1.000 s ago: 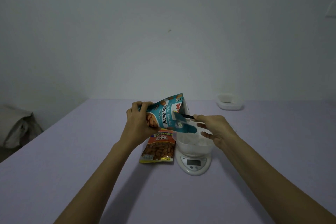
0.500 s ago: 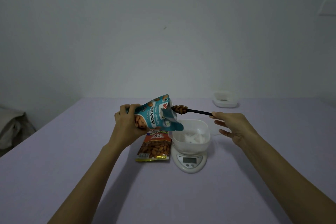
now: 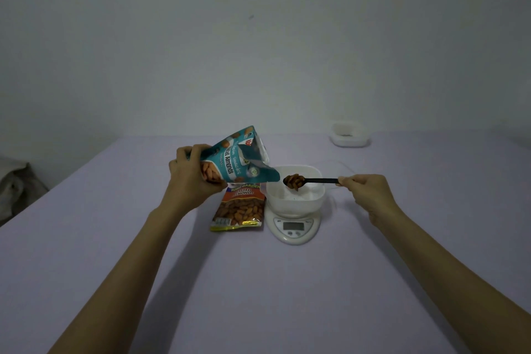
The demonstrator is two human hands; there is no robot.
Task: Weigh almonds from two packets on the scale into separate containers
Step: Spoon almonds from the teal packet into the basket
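The left hand (image 3: 192, 178) gripped a teal almond packet (image 3: 230, 164) by its lower end, with fingers and thumb curled round it. It held the packet in the air, tilted on its side. The packet's open mouth was turned to the right and reached above the near-left rim of a white tub (image 3: 296, 204). The tub stood on a small white kitchen scale (image 3: 293, 236) whose grey display faced the person; the reading was too small to make out.

The right hand (image 3: 365, 190) pinched the end of a black spoon (image 3: 320, 180) between curled fingers and thumb, with the handle about level and pointing left. The bowl of the spoon carried a heap of brown almonds (image 3: 294, 181). It hung over the tub, just right of the packet's mouth and apart from it. A few nuts drooped off the spoon's lower edge.

A second packet (image 3: 240, 210) lay flat on the lilac worktop (image 3: 258, 282) just left of the scale. It was red and orange, with a picture of almonds and a yellow strip along its near edge. Its far end was hidden behind the teal packet and the left hand.

Well beyond the scale, toward the far right of the worktop, sat another white container (image 3: 349, 139). It held something dark that was too small to identify. Off the worktop's left side, a pale crumpled bundle (image 3: 14, 190) lay low against the wall. Both forearms were bare.
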